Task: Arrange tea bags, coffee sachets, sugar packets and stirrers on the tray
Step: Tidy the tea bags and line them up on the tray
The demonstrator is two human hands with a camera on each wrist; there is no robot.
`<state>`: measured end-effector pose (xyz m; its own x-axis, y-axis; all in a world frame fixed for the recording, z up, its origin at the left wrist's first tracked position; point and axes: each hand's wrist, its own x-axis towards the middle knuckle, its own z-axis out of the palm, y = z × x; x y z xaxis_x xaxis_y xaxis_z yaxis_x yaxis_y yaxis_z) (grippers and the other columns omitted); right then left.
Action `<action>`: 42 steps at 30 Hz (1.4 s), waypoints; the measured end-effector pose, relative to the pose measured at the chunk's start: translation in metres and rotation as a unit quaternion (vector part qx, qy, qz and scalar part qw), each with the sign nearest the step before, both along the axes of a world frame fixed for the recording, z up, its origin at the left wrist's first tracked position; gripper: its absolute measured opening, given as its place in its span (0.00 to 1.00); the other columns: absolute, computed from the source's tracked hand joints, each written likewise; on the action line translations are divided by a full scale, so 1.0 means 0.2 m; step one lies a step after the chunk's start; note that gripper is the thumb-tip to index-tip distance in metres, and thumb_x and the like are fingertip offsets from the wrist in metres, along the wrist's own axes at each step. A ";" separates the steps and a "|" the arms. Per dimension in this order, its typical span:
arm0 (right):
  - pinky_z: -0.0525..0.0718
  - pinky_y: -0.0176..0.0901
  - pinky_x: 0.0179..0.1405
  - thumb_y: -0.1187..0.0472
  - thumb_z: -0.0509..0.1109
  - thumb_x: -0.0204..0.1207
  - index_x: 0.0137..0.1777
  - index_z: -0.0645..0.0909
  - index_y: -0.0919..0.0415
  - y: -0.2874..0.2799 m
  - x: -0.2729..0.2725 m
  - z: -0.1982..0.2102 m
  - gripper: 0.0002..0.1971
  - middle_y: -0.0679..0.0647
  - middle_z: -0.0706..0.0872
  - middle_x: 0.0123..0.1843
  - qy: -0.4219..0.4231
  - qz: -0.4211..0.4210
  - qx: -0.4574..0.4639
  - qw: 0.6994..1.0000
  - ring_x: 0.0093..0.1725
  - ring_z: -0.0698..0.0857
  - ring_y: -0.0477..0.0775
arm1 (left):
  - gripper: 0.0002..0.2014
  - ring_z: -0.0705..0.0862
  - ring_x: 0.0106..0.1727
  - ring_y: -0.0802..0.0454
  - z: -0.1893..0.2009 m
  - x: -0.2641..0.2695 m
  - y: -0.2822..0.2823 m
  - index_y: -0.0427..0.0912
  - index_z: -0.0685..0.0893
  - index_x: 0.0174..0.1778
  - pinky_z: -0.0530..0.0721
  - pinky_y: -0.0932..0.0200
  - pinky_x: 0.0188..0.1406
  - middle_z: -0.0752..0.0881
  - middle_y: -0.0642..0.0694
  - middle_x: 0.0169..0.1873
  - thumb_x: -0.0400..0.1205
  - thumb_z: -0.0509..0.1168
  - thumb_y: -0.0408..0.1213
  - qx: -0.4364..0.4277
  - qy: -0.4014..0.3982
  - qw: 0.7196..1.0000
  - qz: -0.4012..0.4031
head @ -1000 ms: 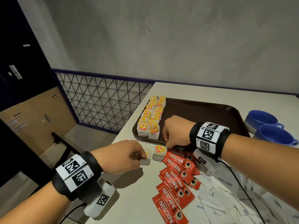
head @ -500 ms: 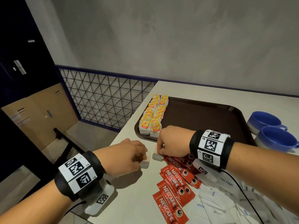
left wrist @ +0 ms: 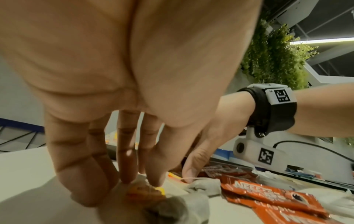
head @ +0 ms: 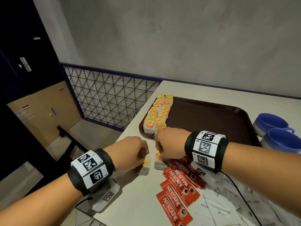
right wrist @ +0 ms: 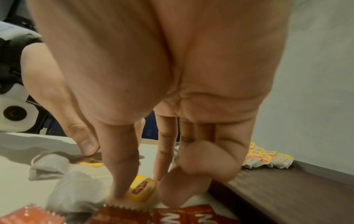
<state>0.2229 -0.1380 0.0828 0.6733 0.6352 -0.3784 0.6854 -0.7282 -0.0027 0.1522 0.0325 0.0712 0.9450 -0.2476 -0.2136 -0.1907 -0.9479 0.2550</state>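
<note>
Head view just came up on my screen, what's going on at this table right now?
A person is picking up the last loose tea bags from the table. The left hand pinches one tea bag and the right hand pinches another, both just in front of the brown tray. Two rows of tea bags already line the tray's left edge. The coffee sachets and sugar packets lie on the table.

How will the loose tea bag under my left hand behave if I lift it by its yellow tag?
Probably floppy: the tea bag is a soft, crumpled paper pouch. It would likely dangle and swing, since a thin string joins it to the yellow tag that the left hand pinches. It looks light and unlikely to roll.
</note>
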 end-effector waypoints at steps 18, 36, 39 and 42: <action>0.95 0.54 0.48 0.64 0.85 0.72 0.50 0.87 0.61 -0.13 -0.02 0.14 0.11 0.56 0.92 0.38 0.194 -0.093 0.326 0.920 0.39 0.94 0.59 | 0.09 0.86 0.44 0.65 0.06 -0.02 0.03 0.57 0.86 0.58 0.78 0.72 0.41 0.89 0.59 0.44 0.83 0.72 0.45 -0.131 -0.050 0.989 0.043; 0.94 0.54 0.56 0.66 0.86 0.69 0.50 0.93 0.58 -0.41 -0.22 0.25 0.11 0.55 0.95 0.46 0.163 -0.172 0.567 0.789 0.48 0.94 0.56 | 0.05 0.86 0.35 0.46 0.13 -0.11 -0.17 0.43 0.92 0.42 0.88 0.55 0.40 0.86 0.26 0.34 0.84 0.73 0.32 -0.536 -0.082 0.832 0.114; 0.94 0.58 0.54 0.68 0.85 0.70 0.50 0.93 0.57 -0.44 -0.23 0.25 0.11 0.58 0.94 0.45 0.164 -0.186 0.588 0.770 0.46 0.94 0.57 | 0.06 0.81 0.34 0.43 0.10 -0.10 -0.20 0.46 0.90 0.42 0.90 0.47 0.39 0.81 0.17 0.37 0.85 0.73 0.37 -0.545 -0.107 0.820 0.142; 0.94 0.55 0.51 0.69 0.83 0.72 0.52 0.93 0.59 -0.45 -0.24 0.24 0.10 0.61 0.94 0.46 0.206 -0.192 0.601 0.749 0.45 0.94 0.60 | 0.09 0.81 0.36 0.40 0.09 -0.11 -0.23 0.46 0.88 0.43 0.89 0.26 0.47 0.82 0.17 0.38 0.80 0.73 0.47 -0.549 -0.127 0.810 0.159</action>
